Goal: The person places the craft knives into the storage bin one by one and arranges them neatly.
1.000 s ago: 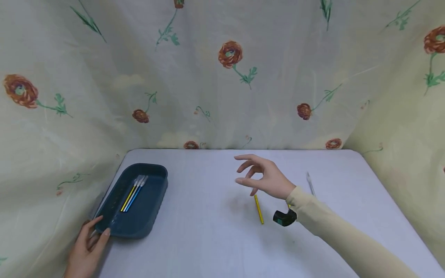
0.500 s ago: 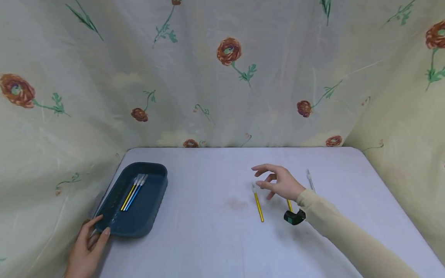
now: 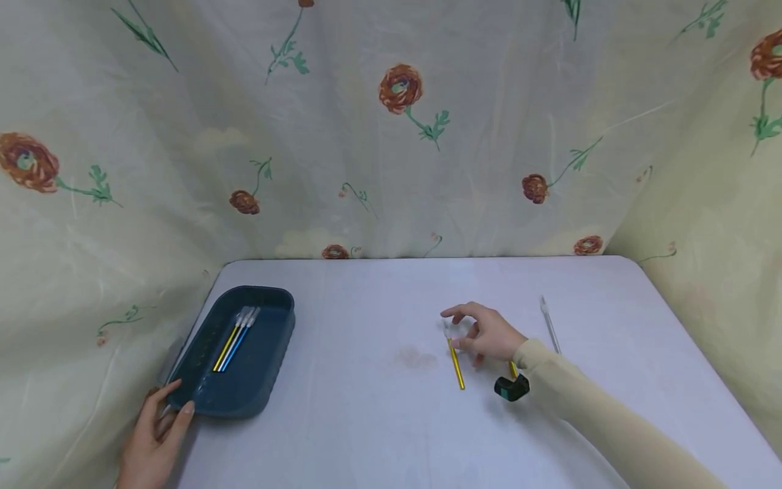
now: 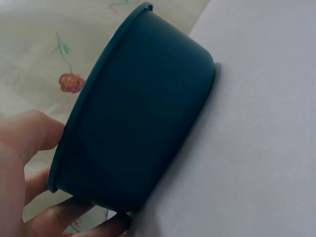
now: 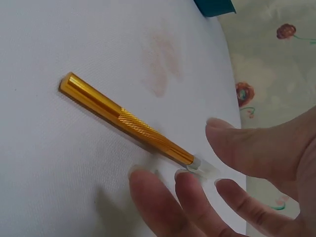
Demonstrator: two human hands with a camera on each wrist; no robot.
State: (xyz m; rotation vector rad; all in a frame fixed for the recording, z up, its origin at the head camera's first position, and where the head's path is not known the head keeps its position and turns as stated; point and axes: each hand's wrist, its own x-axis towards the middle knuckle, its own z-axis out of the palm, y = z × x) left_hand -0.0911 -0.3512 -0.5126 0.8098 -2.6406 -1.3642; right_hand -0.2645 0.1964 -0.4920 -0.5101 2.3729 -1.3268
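Note:
My left hand [image 3: 149, 435] grips the near-left corner of a dark blue-green tray [image 3: 269, 353]; the left wrist view shows the thumb at its rim and fingers under its base. Inside lie slim craft knives with clear caps, one gold [image 3: 226, 348], one silver and one blue [image 3: 238, 348]. Over the table's right half, my right hand [image 3: 489, 336] hovers with parted, relaxed fingers around the capped end of a gold craft knife [image 5: 143, 131]. This knife lies on the cloth, and the right wrist view shows a gap between thumb and fingers.
Another gold knife [image 3: 512, 369] lies partly hidden beneath my right wrist. Farther right is a silver knife [image 3: 550, 324], partly covered by the sleeve. A white cloth [image 3: 354, 421] covers the table, with a faint pinkish stain [image 3: 415, 357]. Flowered curtains [image 3: 342, 136] enclose the back and sides.
My right hand has moved right, then lowered toward the gold knife's capped end. The silver knife shows more now. My left hand and the tray have stayed in place.

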